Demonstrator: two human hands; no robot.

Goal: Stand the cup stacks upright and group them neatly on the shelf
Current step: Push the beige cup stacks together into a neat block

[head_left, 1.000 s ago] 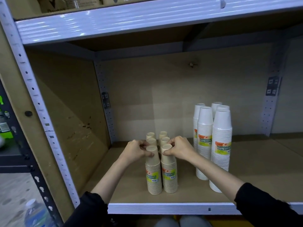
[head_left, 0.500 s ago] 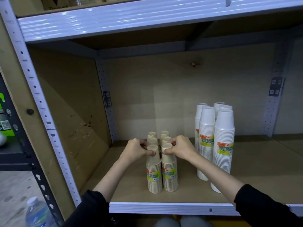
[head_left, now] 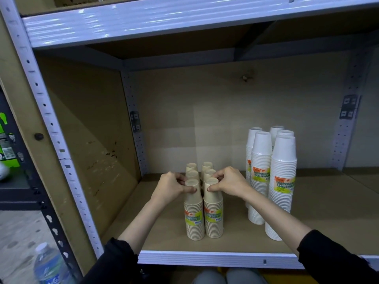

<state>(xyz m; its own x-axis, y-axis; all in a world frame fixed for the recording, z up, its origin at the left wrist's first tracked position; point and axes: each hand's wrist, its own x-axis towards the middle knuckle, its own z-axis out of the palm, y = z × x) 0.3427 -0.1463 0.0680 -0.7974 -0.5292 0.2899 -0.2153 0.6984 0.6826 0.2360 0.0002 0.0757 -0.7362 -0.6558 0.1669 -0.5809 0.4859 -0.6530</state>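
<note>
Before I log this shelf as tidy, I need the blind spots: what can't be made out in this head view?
- Rear beige stacks: only tops show; front stacks and both hands hide the rest.
- Back white stacks: bodies hidden by the front white stacks.
- Small print on the yellow labels: too small.
- Upper shelf contents: cut off by the top edge.
- Water bottle: cut off at the bottom edge.

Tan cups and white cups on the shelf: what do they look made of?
Tan cups: likely paper, matte beige with no shine. White cups: probably plastic or coated paper, smooth with thin, tightly nested rims; I cannot tell which. Shelf: the board looks like brown fibreboard, edged in glossy painted metal.
</note>
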